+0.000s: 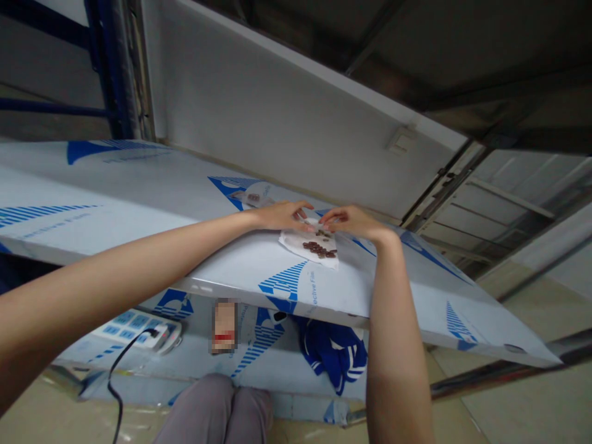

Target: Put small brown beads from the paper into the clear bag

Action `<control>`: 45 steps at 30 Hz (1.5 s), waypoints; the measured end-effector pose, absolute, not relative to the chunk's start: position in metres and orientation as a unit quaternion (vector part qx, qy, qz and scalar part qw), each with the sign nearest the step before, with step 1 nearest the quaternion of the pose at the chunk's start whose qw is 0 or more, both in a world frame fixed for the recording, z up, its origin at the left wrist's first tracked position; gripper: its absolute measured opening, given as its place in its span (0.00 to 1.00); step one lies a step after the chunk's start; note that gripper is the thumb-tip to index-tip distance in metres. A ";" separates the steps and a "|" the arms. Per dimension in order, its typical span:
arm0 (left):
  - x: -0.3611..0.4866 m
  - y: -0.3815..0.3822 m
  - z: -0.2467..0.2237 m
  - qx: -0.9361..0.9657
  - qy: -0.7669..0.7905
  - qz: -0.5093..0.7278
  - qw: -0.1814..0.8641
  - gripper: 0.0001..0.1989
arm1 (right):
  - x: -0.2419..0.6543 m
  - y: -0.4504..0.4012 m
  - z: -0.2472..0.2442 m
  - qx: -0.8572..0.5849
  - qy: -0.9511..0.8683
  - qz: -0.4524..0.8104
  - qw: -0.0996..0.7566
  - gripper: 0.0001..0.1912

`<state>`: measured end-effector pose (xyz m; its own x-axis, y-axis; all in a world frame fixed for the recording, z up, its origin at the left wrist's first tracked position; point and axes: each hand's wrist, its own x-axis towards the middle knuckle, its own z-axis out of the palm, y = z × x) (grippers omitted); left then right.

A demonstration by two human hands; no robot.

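Note:
A sheet of white paper (296, 240) lies on the film-covered table. A cluster of dark brown, bean-like pieces (319, 250) sits near its front edge. Smaller greenish-brown bits (322, 234) lie between my hands. My left hand (287, 216) rests at the paper's left back side, its thumb and fingers curved with a gap between them. Opposite it, my right hand (349, 221) reaches in from the right over the greenish bits, fingertips pinched together. Whatever is between them is too small to make out. Behind my left hand is a small clear packet (252, 198).
The table (185, 197) has blue-printed protective film and a raised front edge. On the shelf below are a power strip (139, 330) with a black cable, a blurred-out box-like item (224, 325) and a blue-and-white cloth (333, 351). A wall (277, 105) stands behind.

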<state>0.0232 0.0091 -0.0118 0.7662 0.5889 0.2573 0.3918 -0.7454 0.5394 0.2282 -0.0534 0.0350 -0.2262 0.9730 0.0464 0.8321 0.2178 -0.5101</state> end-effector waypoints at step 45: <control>0.002 0.042 -0.009 0.820 0.226 0.348 0.395 0.38 | 0.217 -0.024 0.007 -0.603 -0.774 0.035 0.187 0.11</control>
<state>0.0020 0.0423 -0.0089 0.6555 0.6460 0.3912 0.0963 -0.5853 0.8051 0.2167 -0.0245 0.0066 -0.2018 0.9476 0.2478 0.9217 0.2693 -0.2792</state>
